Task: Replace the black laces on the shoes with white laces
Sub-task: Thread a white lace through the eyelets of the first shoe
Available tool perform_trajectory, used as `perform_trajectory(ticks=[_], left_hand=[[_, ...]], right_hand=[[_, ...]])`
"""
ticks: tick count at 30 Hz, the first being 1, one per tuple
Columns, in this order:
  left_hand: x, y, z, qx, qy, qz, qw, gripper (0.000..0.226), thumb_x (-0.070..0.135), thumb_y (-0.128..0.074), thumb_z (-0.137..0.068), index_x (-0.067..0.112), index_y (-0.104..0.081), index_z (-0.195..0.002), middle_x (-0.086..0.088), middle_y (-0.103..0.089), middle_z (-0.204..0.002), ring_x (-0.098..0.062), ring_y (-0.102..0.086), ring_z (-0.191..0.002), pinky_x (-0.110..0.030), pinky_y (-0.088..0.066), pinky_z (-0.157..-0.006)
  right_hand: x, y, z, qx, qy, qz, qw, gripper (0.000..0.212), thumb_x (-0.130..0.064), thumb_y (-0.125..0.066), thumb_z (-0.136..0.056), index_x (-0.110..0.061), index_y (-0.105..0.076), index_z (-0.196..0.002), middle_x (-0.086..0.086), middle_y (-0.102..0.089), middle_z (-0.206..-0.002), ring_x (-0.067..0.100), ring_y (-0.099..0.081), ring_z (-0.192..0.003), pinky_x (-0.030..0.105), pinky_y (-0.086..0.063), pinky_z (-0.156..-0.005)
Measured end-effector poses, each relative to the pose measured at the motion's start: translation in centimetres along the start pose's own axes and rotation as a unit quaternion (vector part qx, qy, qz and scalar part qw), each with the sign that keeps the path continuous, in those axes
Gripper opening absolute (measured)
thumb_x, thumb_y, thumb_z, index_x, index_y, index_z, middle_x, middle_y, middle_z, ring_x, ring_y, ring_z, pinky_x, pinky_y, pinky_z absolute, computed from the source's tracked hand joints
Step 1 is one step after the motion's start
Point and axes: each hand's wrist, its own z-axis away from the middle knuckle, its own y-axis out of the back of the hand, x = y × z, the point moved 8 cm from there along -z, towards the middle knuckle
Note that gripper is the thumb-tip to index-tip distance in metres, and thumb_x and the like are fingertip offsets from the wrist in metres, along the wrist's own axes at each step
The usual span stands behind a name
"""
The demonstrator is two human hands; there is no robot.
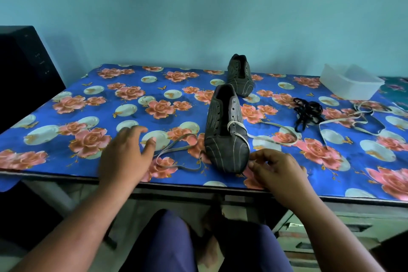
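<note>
At the near edge of the desk (66, 174), under its blue flowered cloth (77, 86), my left hand (125, 157) rests palm down with fingers loosely spread, gripping nothing, just left of a loop of white lace (176, 152). My right hand (278, 170) sits at the toe of the near shoe (225, 134), fingertips curled together as if pinching the lace end there, though the blur makes that hard to confirm. The near shoe stands toe toward me near the front edge, grey with pale stripes; the white lace crosses its lowest eyelets and trails out on both sides, one end looping left toward my left hand, the other curving right across the cloth. Farther right, toward the desk's right side, a tangle of black laces (308, 112) lies loose, and beside it a second white lace (353, 121) sprawls in an open loop. The second shoe (239, 77) stands behind the first near the back edge, unlaced. A clear plastic box (351, 83) sits at the far right corner.
</note>
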Motion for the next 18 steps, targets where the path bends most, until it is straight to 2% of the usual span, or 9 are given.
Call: perform_trajectory(ticks=[2,4,5,6,7,10,12,16,18], left_hand=[[-2.2,0.5,-0.8,-0.048,0.062,-0.066,0.995,0.051,0.054,-0.063,-0.093,0.015,-0.059,-0.126,-0.012,-0.066,-0.123,-0.038,-0.063,-0.108,-0.04,-0.046,-0.074],[-3.1,0.8,-1.1,-0.083,0.086,-0.117,0.986,0.056,0.062,-0.062,-0.091,0.014,-0.061,-0.119,-0.011,-0.067,-0.115,-0.034,-0.062,-0.104,-0.035,-0.04,-0.068],[-3.2,1.0,-1.3,-0.088,0.084,-0.128,0.984,0.052,0.063,-0.063,-0.09,0.016,-0.064,-0.111,-0.008,-0.067,-0.104,-0.031,-0.061,-0.095,-0.033,-0.039,-0.065],[-3.2,1.0,-1.6,-0.088,0.077,-0.128,0.985,0.046,0.062,-0.064,-0.09,0.018,-0.066,-0.102,-0.005,-0.065,-0.094,-0.028,-0.057,-0.087,-0.032,-0.039,-0.063],[-3.2,1.0,-1.8,-0.086,0.069,-0.123,0.986,0.039,0.059,-0.066,-0.09,0.02,-0.068,-0.096,-0.002,-0.064,-0.09,-0.025,-0.056,-0.082,-0.031,-0.041,-0.062],[-2.3,0.5,-2.3,-0.078,0.034,-0.103,0.991,0.013,0.038,-0.07,-0.092,0.026,-0.073,-0.09,0.001,-0.073,-0.092,-0.024,-0.064,-0.08,-0.031,-0.048,-0.061],[-1.6,0.0,-2.2,-0.077,0.017,-0.083,0.993,0.008,0.031,-0.067,-0.094,0.027,-0.072,-0.089,0.004,-0.073,-0.086,-0.023,-0.064,-0.077,-0.03,-0.046,-0.059],[-0.1,-0.5,-1.7,-0.086,0.013,0.107,0.99,0.013,0.035,-0.06,-0.101,0.025,-0.067,-0.095,0.01,-0.072,-0.089,-0.016,-0.067,-0.081,-0.035,-0.053,-0.071],[1.0,-1.1,-1.2,-0.123,0.045,0.282,0.95,0.013,0.028,-0.057,-0.104,0.021,-0.065,-0.097,0.006,-0.074,-0.088,-0.012,-0.068,-0.075,-0.033,-0.056,-0.069]], right_hand=[[-0.5,0.3,0.2,0.006,-0.007,-0.015,1.0,0.005,-0.044,-0.073,-0.087,-0.04,-0.07,-0.087,-0.024,-0.07,-0.071,0.007,-0.067,-0.093,0.025,-0.026,-0.086],[-1.2,0.0,0.7,-0.026,-0.032,-0.081,0.996,0.008,-0.026,-0.074,-0.091,-0.028,-0.071,-0.083,-0.021,-0.069,-0.062,-0.001,-0.071,-0.073,0.008,-0.029,-0.086],[-1.4,-0.2,0.9,-0.042,-0.044,-0.114,0.992,0.01,-0.021,-0.073,-0.091,-0.024,-0.071,-0.082,-0.019,-0.07,-0.06,-0.001,-0.071,-0.063,0.009,-0.033,-0.091],[-1.4,-0.1,1.0,-0.041,-0.046,-0.137,0.989,0.012,-0.018,-0.072,-0.091,-0.022,-0.071,-0.08,-0.016,-0.07,-0.059,0.0,-0.07,-0.058,0.019,-0.039,-0.096],[-1.5,0.0,1.1,-0.037,-0.047,-0.145,0.988,0.013,-0.016,-0.07,-0.091,-0.021,-0.071,-0.079,-0.015,-0.068,-0.056,-0.001,-0.068,-0.054,0.025,-0.044,-0.092],[-2.0,0.3,1.5,-0.045,-0.042,-0.179,0.982,0.013,-0.008,-0.066,-0.093,-0.011,-0.068,-0.08,-0.013,-0.058,-0.048,0.0,-0.06,-0.042,0.012,-0.044,-0.054],[-2.4,0.5,1.7,-0.055,-0.038,-0.195,0.979,0.01,-0.004,-0.064,-0.093,-0.003,-0.067,-0.084,-0.012,-0.058,-0.049,0.001,-0.06,-0.042,0.009,-0.041,-0.048],[-2.8,0.7,2.4,-0.071,-0.03,-0.258,0.963,0.01,0.002,-0.06,-0.095,0.001,-0.065,-0.085,-0.005,-0.063,-0.055,0.008,-0.065,-0.049,0.01,-0.041,-0.048],[-3.1,0.8,2.6,-0.073,-0.028,-0.3,0.951,0.01,0.002,-0.059,-0.096,0.0,-0.064,-0.087,0.002,-0.066,-0.06,0.011,-0.064,-0.052,0.011,-0.043,-0.049]])
